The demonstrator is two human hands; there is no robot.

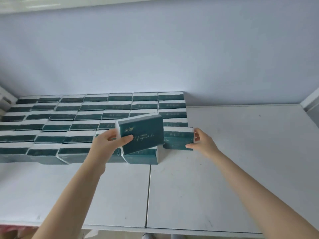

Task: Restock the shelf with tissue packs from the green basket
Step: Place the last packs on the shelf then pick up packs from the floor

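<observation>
Several rows of dark teal tissue packs with white tops fill the left half of the white shelf. My left hand grips one teal tissue pack by its left end and holds it tilted above the front row. My right hand grips the right end of another tissue pack, which stands on the shelf at the right end of the rows. The green basket is out of view.
The shelf's right half and front strip are bare white board, with a seam running front to back. A pale blue wall backs the shelf. White side rails bound it left and right.
</observation>
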